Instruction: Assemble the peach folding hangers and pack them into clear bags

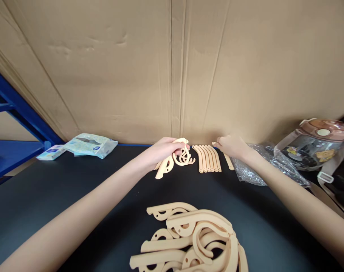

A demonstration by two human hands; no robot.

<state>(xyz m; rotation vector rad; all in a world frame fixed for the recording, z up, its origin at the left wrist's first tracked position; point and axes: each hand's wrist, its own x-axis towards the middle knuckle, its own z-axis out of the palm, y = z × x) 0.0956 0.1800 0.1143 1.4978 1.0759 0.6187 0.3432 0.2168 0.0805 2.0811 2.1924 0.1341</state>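
Note:
My left hand (165, 149) is closed on a beige plastic hanger hook (177, 161) near the back of the table. Below and beside it lie more beige hooks and a hanger arm piece (162, 172), partly hidden by the hand. To the right, several slim curved beige strips (208, 159) stand side by side in a neat row. At the row's right end my right hand (230, 146) pinches the upper end of another such strip (228, 162), whose lower end points toward me. Closer to me is a heaped pile of folded beige hanger parts (186, 219).
Crinkled clear plastic bags (257, 172) lie under and beside my right forearm. A strapped water bottle (310, 151) stands at the right. Tissue packs (88, 145) rest at the back left, near a blue metal frame (17, 109). Cardboard (126, 75) walls the back of the black table (104, 230).

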